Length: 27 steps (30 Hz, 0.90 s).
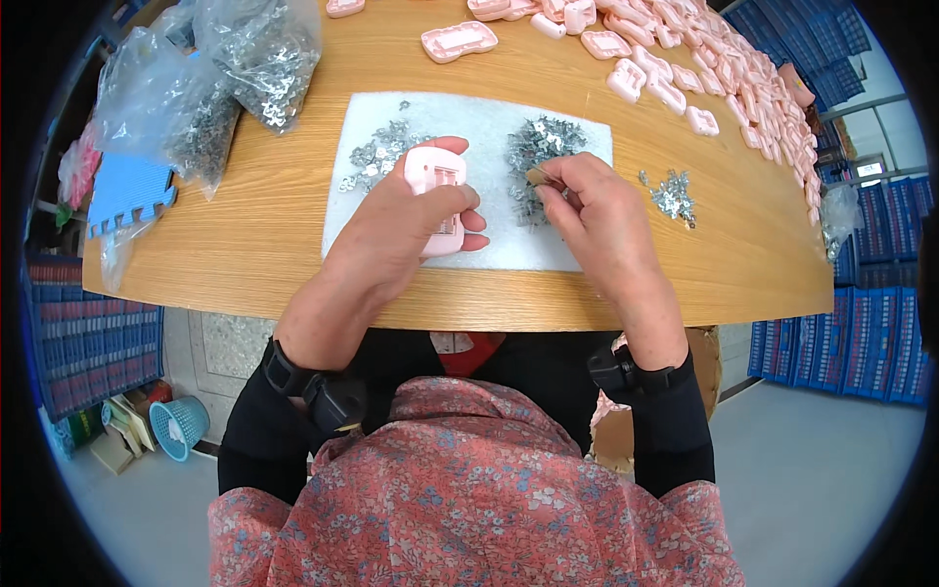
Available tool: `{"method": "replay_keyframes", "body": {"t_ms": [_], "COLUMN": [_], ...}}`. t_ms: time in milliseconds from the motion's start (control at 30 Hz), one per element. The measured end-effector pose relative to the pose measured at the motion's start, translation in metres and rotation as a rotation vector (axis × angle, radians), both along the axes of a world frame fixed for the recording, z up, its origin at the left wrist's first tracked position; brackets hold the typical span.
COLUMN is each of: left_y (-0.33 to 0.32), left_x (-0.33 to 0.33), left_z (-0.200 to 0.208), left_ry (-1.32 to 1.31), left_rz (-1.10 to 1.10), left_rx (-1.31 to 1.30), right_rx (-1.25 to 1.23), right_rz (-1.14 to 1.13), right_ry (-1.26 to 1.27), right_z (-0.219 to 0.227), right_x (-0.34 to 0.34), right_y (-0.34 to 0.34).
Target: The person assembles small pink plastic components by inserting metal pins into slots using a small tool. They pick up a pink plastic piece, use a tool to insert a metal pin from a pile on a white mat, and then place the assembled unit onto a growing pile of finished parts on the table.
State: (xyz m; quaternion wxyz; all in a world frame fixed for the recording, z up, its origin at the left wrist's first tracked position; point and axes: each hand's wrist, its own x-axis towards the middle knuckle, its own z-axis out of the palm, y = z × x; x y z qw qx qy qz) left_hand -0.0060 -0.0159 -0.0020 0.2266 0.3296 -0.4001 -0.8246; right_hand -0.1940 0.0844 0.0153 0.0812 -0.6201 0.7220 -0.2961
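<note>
My left hand [386, 220] is closed around a pink plastic casing [422, 168], its slotted recess turned up and my thumb lying over it. To the right, my right hand [597, 210] pinches with thumb and forefinger at the edge of a pile of small springy metal parts [540, 142]; what sits between the fingertips is too small to make out. Both hands are above a white foam sheet [479, 111] on the table. Beyond my left hand, small flat metal pieces [380, 155] lie heaped on the same sheet.
More small metal pieces [675, 199] lie on the wooden table [489, 298] right of the sheet. Many pink casings [685, 78] spread over the far right. Clear plastic bags of metal parts [259, 59] and a blue foam mat [129, 191] occupy the far left.
</note>
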Motion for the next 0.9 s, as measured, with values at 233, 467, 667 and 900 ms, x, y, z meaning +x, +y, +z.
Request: {"method": "replay_keyframes", "body": {"t_ms": [233, 467, 667, 900], "left_y": [-0.001, -0.004, -0.002, 0.0], "left_x": [0.001, 0.003, 0.003, 0.005], "left_z": [-0.003, -0.005, -0.003, -0.007], "left_ry": [0.026, 0.049, 0.067, 0.12], "left_rz": [-0.01, -0.026, -0.08, -0.073], "left_rx": [0.015, 0.033, -0.029, -0.101], "right_rx": [0.123, 0.074, -0.025, -0.024], "right_rz": [-0.035, 0.012, 0.13, 0.055], "right_ry": [0.298, 0.051, -0.083, -0.227], "right_z": [0.001, 0.005, 0.014, 0.011], "right_x": [0.015, 0.017, 0.023, 0.03], "right_y": [-0.013, -0.014, -0.004, 0.0]}}
